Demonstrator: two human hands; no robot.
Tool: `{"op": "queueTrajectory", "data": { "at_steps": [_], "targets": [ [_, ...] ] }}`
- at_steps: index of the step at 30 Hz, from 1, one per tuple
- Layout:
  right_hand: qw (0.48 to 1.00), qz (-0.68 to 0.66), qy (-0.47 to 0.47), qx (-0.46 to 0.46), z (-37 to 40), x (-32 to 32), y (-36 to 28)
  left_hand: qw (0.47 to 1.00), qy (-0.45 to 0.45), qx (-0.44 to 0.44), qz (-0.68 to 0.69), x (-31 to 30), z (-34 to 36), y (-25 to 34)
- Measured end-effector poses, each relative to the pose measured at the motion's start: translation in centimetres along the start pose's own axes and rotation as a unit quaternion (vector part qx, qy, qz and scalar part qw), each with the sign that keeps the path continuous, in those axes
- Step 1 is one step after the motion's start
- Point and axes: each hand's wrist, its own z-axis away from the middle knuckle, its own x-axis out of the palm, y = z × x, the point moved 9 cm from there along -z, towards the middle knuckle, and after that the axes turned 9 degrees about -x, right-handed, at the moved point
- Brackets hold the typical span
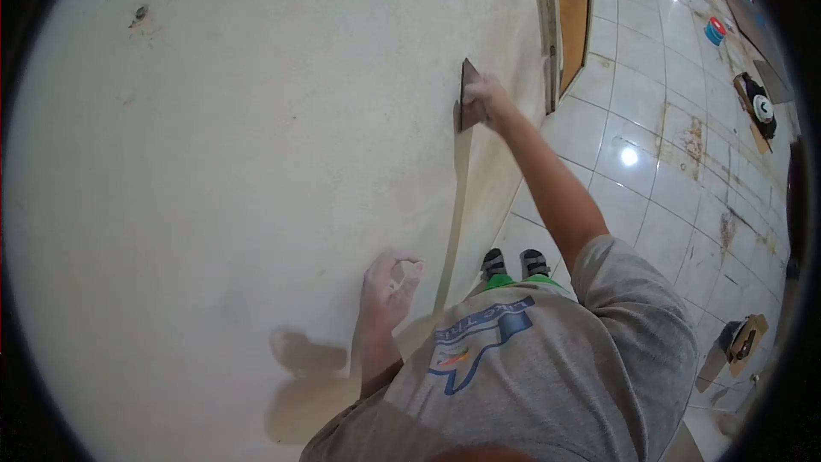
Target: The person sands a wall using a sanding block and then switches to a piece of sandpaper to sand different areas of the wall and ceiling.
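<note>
My right hand (487, 101) is reached out along the pale wall (256, 145), its fingers closed around a thin, dark rectangular scraper blade (468, 96). The blade stands edge-on at the wall surface and casts a long shadow below it. My left hand (393, 287) hovers close to the wall, lower down. Its fingers are loosely curled towards the thumb, with a gap showing between them and nothing visible in it. White dust or paste coats the fingers of both hands.
A wooden door (573, 21) with its frame stands beyond my right hand. White floor tiles (624, 197) carry brown stains. A red-and-blue container (715, 31), a dark item with a white disc (762, 109) and a cardboard piece (748, 345) lie to the right. A fixture (141, 13) protrudes from the wall.
</note>
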Motion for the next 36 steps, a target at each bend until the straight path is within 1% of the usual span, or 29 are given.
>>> {"op": "queueTrajectory", "data": {
  "at_steps": [2,3,4,5,6,7,8,11,12,14,15,16,17,18,20,21,22,23,24,25,26,28,29,30,31,32,34,35,36],
  "targets": [
    [0.997,-0.043,0.055,-0.016,3.4,1.5,2.4,1.000,0.001,0.007,-0.004,-0.5,1.2,0.5],
    [0.999,0.019,0.006,0.030,6.9,1.3,7.8,0.999,-0.023,-0.032,-0.011,-0.5,2.5,-0.3],
    [0.995,-0.034,0.026,0.086,10.8,6.2,6.2,0.998,-0.028,-0.045,-0.016,-1.0,2.7,-0.6],
    [0.993,0.008,-0.069,0.090,12.4,7.4,10.2,0.997,-0.035,-0.059,-0.020,-1.4,3.0,-0.9],
    [0.993,-0.016,-0.078,0.087,14.9,9.1,10.6,0.997,-0.035,-0.067,-0.024,-0.8,2.7,-1.2],
    [0.986,-0.058,-0.140,0.067,16.5,11.4,11.2,0.996,-0.033,-0.068,-0.039,-0.9,2.2,-1.0],
    [0.977,-0.055,-0.166,0.124,18.4,12.4,11.9,0.996,-0.033,-0.068,-0.050,-0.7,2.4,-0.9],
    [0.976,0.050,-0.204,0.064,19.8,11.3,10.9,0.989,-0.104,-0.100,-0.028,0.3,2.9,-0.2],
    [0.975,0.099,-0.198,-0.012,18.6,9.8,9.4,0.986,-0.128,-0.108,-0.022,0.5,3.1,0.1],
    [0.988,0.126,-0.069,0.060,15.1,4.6,7.0,0.978,-0.172,-0.122,-0.010,0.9,3.1,0.1],
    [0.993,0.103,0.049,0.013,12.2,1.0,5.9,0.975,-0.189,-0.116,-0.009,1.4,2.7,-0.2],
    [0.981,0.150,0.112,-0.047,9.8,-1.9,3.5,0.972,-0.207,-0.115,-0.006,2.1,2.6,-0.6],
    [0.987,0.122,0.100,-0.043,7.1,-3.3,2.7,0.968,-0.225,-0.115,-0.003,2.9,2.7,-0.8],
    [0.991,0.094,0.086,-0.040,4.7,-4.4,2.1,0.970,-0.220,-0.097,0.037,3.5,2.2,-0.1],
    [0.997,0.029,0.017,-0.068,1.4,-3.8,3.1,0.969,-0.209,-0.059,0.115,4.4,0.4,1.0],
    [0.996,-0.007,-0.017,-0.083,0.7,-2.9,3.6,0.968,-0.185,-0.062,0.156,3.8,-0.8,1.7],
    [0.997,-0.031,-0.040,-0.058,2.0,-1.3,2.6,0.965,-0.158,-0.064,0.198,3.2,-2.1,2.9],
    [0.998,0.011,-0.056,-0.027,3.4,0.1,3.2,0.959,-0.128,-0.067,0.242,2.7,-3.1,3.7],
    [0.996,0.053,-0.072,0.003,5.0,1.8,4.1,0.963,-0.111,-0.024,0.243,2.3,-4.0,4.8],
    [0.992,0.074,-0.099,-0.031,6.4,4.3,4.0,0.965,-0.095,0.021,0.243,2.1,-4.9,5.8],
    [0.980,0.011,-0.177,-0.089,8.0,7.4,3.8,0.965,-0.078,0.065,0.243,1.9,-5.1,6.6],
    [0.960,0.076,-0.246,-0.112,11.5,11.0,5.8,0.972,-0.059,0.073,0.215,2.2,-5.2,6.0],
    [0.947,0.107,-0.252,-0.169,13.3,12.5,6.6,0.975,-0.053,0.080,0.203,2.3,-5.4,6.0],
    [0.929,0.140,-0.257,-0.227,15.4,13.5,7.4,0.971,-0.056,0.056,0.227,2.5,-5.3,5.8],
    [0.949,0.104,-0.272,-0.123,17.0,13.7,10.6,0.965,-0.060,0.033,0.253,2.5,-4.6,5.6],
    [0.957,0.066,-0.282,-0.018,18.8,13.6,13.0,0.958,-0.065,0.011,0.278,2.5,-4.0,5.4],
    [0.936,0.054,-0.296,0.184,22.0,12.9,13.5,0.965,-0.089,0.000,0.248,2.5,-3.4,5.2],
    [0.918,0.072,-0.347,0.175,23.5,12.2,14.5,0.969,-0.100,-0.004,0.227,2.5,-3.2,4.9],
    [0.899,0.091,-0.397,0.163,24.4,11.0,15.4,0.974,-0.103,0.051,0.195,2.5,-3.1,4.7]
  ]
}}
